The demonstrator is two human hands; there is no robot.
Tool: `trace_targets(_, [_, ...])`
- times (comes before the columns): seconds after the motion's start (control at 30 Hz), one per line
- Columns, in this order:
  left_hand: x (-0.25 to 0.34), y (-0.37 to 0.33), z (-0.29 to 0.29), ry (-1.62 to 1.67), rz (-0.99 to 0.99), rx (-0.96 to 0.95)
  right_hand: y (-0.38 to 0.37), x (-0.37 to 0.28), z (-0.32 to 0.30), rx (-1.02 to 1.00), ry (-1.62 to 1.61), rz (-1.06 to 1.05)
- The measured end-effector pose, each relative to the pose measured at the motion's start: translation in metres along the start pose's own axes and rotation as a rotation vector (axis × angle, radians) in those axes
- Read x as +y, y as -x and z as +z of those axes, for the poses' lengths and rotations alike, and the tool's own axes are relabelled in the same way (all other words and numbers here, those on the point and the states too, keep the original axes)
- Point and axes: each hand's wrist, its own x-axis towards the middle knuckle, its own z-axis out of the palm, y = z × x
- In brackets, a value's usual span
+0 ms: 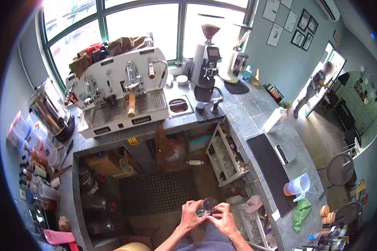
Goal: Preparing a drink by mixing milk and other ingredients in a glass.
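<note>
A small clear glass (208, 204) with a dark-looking round mouth is held between my two hands, low in the middle of the head view. My left hand (191, 214) has its fingers curled around the left side of it. On the other side my right hand (224, 218) pinches it with thumb and fingers. What the glass contains, if anything, is too small to make out. Both hands are in front of my body, above the floor, left of the open drawers (234, 178) under the counter.
A large espresso machine (121, 94) stands ahead, with a coffee grinder (206, 62) to its right. On the right counter (251, 108) are a black bar mat (269, 167), a measuring jug (297, 186) and a green cloth (302, 214). A person (316, 85) stands by the far door.
</note>
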Motion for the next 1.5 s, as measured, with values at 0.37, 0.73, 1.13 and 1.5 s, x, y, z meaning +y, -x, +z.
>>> trace_targets(0.37, [0.033,-0.248,0.031,0.068,0.194,0.133,-0.279,0.028,-0.083,0.36,-0.409,-0.273])
trace_targets(0.73, [-0.148,-0.27,-0.002,-0.019,-0.356,0.41,-0.555,0.141,-0.191,0.571,-0.285,-0.285])
trace_targets(1.13, [-0.134,-0.31,0.001,0.273,-0.474,0.054,-0.415,0.052,-0.088,0.082,-0.604,-0.194])
trace_targets(1.5, [-0.16,-0.144,0.131,0.943,-1.132,-0.828,-0.151,0.136,0.022,0.344,-0.217,0.517])
